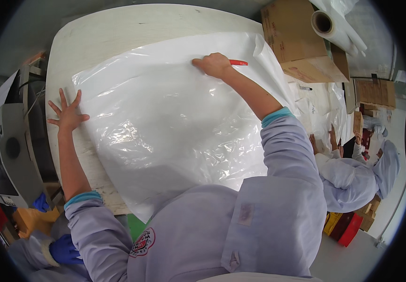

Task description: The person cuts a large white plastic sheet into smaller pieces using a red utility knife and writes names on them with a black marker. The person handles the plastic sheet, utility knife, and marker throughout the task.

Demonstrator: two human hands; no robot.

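A wide sheet of glossy clear plastic [165, 108] lies over the pale table [113, 28] in front of me, wrinkled and shiny toward my body. My left hand [67, 115] is spread flat at the sheet's left edge, fingers apart, mostly on the bare tabletop. Toward the far side, my right hand [213, 64] is closed and rests on the plastic. A slim red tool [238, 62] sticks out from behind that hand; its working end is hidden, so its kind is unclear.
Cardboard boxes [292, 35] and a roll of plastic film [324, 22] stand at the far right. A black marker [305, 88] lies near them. A co-worker [353, 181] handles things at the right. A grey machine [17, 150] stands left of the table.
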